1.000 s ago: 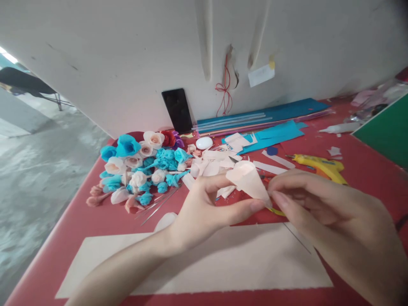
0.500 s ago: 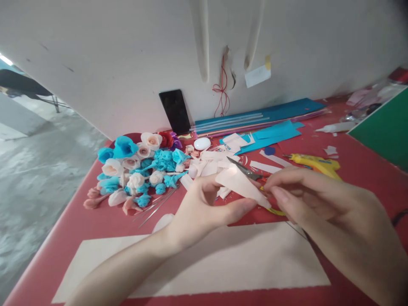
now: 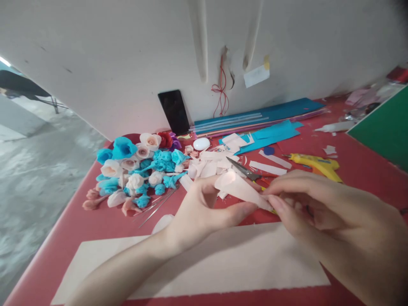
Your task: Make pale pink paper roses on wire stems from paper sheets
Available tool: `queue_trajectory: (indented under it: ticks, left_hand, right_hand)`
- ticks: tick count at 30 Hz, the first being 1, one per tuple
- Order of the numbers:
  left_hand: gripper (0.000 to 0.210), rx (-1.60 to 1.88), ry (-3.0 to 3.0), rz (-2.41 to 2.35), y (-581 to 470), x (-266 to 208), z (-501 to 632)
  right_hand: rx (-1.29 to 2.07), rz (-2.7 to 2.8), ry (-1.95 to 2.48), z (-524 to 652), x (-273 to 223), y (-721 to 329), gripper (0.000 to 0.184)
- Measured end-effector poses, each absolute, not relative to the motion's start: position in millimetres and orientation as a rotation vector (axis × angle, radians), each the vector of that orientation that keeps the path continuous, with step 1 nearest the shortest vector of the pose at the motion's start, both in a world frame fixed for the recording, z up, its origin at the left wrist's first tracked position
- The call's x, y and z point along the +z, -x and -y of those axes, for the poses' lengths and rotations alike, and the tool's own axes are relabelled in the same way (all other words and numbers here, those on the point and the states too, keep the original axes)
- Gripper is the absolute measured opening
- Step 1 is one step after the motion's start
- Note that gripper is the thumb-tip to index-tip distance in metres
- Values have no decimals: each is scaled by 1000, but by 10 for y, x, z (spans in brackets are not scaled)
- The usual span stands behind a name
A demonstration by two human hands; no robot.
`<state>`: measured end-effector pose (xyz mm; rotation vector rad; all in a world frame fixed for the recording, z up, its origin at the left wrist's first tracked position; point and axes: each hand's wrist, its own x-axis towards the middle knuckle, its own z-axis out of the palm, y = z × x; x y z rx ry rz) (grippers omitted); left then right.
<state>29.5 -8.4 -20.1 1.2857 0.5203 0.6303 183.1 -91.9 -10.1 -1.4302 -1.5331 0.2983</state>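
Observation:
A pale pink paper petal point(image 3: 239, 190), narrowing to the right, is held between the fingers and thumb of my left hand point(image 3: 204, 206). My right hand point(image 3: 315, 204) pinches the petal's narrow end between thumb and index finger. Behind the petal lie scissors point(image 3: 244, 168) with dark blades and orange-yellow handles, partly hidden by my hands. A long sheet of pale paper point(image 3: 204, 272) stretches under my forearms on the red table point(image 3: 105, 227).
Blue, white and pink paper flowers point(image 3: 134, 170) crowd the table's left side beside thin wires point(image 3: 156, 208). Paper scraps point(image 3: 210, 163) lie mid-table. A yellow glue gun point(image 3: 315, 165) sits right. A phone point(image 3: 174, 111) leans on the wall; a green board point(image 3: 382, 127) stands far right.
My right hand has closed in on the petal's narrow end and now pinches it. The petal has tilted a little flatter, while my left hand has stayed nearly in place.

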Motion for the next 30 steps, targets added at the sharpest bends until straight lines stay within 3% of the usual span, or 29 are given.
queue_trajectory:
  ticks: [24,30]
  left_hand:
    - [13,610,-1227,-506,-294,-229,91]
    - [6,672,-1195,-560,-340,-265,45]
  right_hand:
    - [399,1517,1509,922,-112,-1890,9]
    - [183,1434,1570,879,-114,-2027,14]
